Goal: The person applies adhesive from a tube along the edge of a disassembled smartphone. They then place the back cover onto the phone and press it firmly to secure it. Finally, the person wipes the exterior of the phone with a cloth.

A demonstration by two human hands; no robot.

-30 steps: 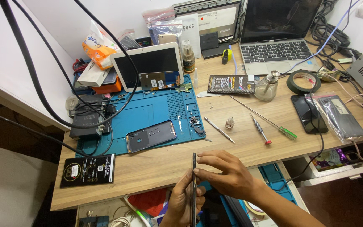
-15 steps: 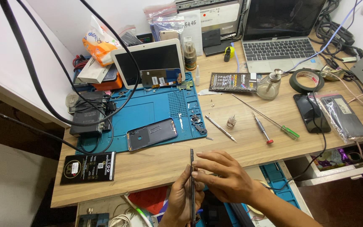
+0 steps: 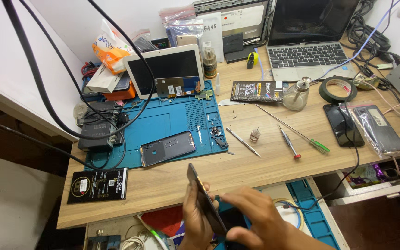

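Observation:
My left hand (image 3: pixel 195 216) and my right hand (image 3: pixel 251 217) together hold a thin dark phone panel (image 3: pixel 204 196), tilted on edge in front of the wooden desk's front edge (image 3: pixel 172 183). The left hand grips it from the left side, the right hand from the right and lower end. On the blue work mat (image 3: pixel 163 125) lies an opened phone body (image 3: pixel 167 148), face down, apart from both hands.
A white tablet (image 3: pixel 163 69) leans at the mat's back. Tweezers (image 3: pixel 242 141), a red-tipped screwdriver (image 3: pixel 289 141) and a green-handled one (image 3: pixel 297 132) lie mid-desk. A laptop (image 3: pixel 302 55), tape roll (image 3: pixel 338 89), black phone (image 3: pixel 343 125) and bagged phone (image 3: pixel 379 127) sit right. A black box (image 3: pixel 98 185) lies left.
The panel has tilted from standing upright and edge-on to leaning leftward at the top. Both hands stay on it at the desk's front edge.

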